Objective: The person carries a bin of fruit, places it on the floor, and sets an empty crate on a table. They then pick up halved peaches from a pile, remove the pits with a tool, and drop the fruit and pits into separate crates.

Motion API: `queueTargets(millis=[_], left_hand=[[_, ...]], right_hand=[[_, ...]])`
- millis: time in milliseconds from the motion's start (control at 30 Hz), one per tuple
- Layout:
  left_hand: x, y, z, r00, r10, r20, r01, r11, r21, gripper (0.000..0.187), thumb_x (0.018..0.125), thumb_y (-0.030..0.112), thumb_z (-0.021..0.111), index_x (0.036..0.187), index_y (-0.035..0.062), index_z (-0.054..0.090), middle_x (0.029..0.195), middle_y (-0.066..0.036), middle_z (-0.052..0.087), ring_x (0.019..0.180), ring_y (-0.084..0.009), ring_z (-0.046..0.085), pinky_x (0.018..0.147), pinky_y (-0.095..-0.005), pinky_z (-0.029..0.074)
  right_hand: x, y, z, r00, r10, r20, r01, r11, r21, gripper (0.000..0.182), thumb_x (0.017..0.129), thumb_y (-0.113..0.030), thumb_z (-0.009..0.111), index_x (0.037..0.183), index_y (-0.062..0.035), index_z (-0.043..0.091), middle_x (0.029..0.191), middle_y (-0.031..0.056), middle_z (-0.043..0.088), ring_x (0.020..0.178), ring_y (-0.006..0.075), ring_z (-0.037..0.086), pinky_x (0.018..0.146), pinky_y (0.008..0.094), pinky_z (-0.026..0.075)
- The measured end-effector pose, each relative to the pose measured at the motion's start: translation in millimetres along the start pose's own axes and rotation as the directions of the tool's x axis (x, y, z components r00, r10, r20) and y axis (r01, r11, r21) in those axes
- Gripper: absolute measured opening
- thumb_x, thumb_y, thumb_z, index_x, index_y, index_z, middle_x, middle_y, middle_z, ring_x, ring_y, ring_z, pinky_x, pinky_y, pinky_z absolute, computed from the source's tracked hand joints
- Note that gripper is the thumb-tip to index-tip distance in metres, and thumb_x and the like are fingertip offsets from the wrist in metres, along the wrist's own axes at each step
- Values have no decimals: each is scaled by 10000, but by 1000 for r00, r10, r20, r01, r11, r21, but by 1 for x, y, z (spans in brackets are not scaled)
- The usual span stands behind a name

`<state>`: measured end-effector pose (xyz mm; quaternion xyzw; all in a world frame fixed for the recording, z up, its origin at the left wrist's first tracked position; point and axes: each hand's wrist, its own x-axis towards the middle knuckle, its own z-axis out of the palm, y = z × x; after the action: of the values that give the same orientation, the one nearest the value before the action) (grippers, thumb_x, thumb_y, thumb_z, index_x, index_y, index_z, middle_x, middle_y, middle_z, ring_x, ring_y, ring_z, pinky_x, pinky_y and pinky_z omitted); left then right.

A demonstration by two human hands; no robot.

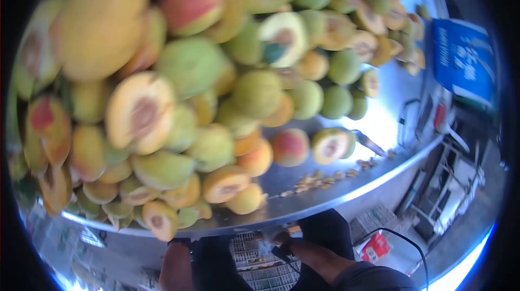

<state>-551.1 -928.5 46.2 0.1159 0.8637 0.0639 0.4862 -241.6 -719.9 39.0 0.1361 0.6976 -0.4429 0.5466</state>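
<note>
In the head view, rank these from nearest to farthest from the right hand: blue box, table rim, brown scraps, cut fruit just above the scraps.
1. Table rim, just above the right hand
2. Brown scraps, inside the rim
3. Cut fruit, past the scraps
4. Blue box, far upper right

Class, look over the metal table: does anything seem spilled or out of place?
Yes: small brownish scraps lie scattered just inside the table's near rim, apart from the piled fruit; they look like loose debris.

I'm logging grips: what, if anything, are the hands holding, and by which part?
It cannot be told: the right hand, below the table edge, is too blurred, and no left hand can be made out.
</note>
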Motion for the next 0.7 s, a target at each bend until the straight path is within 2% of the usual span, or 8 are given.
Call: queueTargets(millis=[33,100,233,467,700], left_hand=[[-1,1,-3,1000,-7,5,7,1000,5,351,844,336,605,1039,52,668,1020,-225,640,1042,-402,562,955,-487,409],[2,0,-5,1000,-21,18,21,1000,15,356,852,342,594,1043,51,667,1023,-228,640,1040,-405,563,950,-486,412],[9,-2,-18,998,-16,68,15,1000,11,366,868,353,572,1050,49,663,1029,-234,639,1037,-412,566,941,-486,418],[26,-18,-45,968,90,236,-104,993,47,388,896,374,534,1063,46,657,1039,-246,637,1032,-423,570,926,-486,428],[45,-31,-55,936,139,323,-172,982,74,413,924,394,496,1076,42,651,1049,-257,636,1027,-434,574,910,-485,438]], right_hand=[[-2,-34,-38,1000,-4,-10,4,997,-73,404,931,-411,525,1130,-87,661,1050,209,685,931,314,682,828,444,524],[6,-64,-60,1000,-10,-14,9,999,-53,398,929,-402,526,1131,-86,661,1054,206,684,935,313,681,830,441,523],[13,-93,-73,1000,-10,-10,9,1000,-11,387,926,-383,529,1134,-86,661,1063,201,683,944,312,678,836,436,521],[27,-157,-91,997,-49,57,47,998,33,369,919,-351,534,1139,-84,660,1078,191,682,958,310,674,846,426,518],[63,-212,-91,952,-261,161,257,965,41,353,913,-319,539,1145,-83,660,1093,181,680,973,307,669,856,416,515]])
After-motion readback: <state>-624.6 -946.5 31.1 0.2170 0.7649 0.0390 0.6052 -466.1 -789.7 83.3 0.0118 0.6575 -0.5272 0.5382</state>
